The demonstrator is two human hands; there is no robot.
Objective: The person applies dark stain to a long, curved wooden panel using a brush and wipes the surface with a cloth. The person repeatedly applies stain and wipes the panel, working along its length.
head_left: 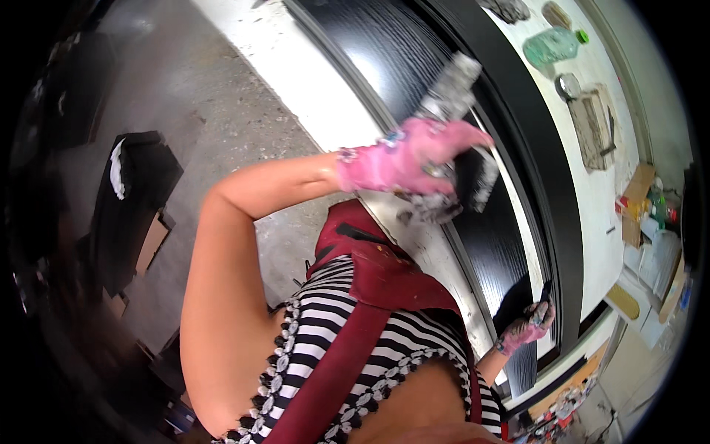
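Observation:
My left hand [410, 159], in a pink glove, is closed round a crumpled grey-and-white rag [452, 87] above a black wood-grain panel [370, 55]. Part of the rag hangs below the fingers; motion blurs it. Down at the lower right, my right hand [529, 329] wears a stained pink glove. Its fingers are bent together at the panel's raised black frame [536, 148], by a small dark upright piece [547, 290]. I cannot make out whether the fingers hold that piece. A pale strip runs along the inside of the frame.
Beyond the panel, the white tabletop bears a green-tinted plastic bottle [551, 46], a small round jar [568, 86] and a grey worn block [589, 129] with a thin dark tool on it. A cardboard box [637, 200] stands farther right. Dark boards [137, 207] lie on the left.

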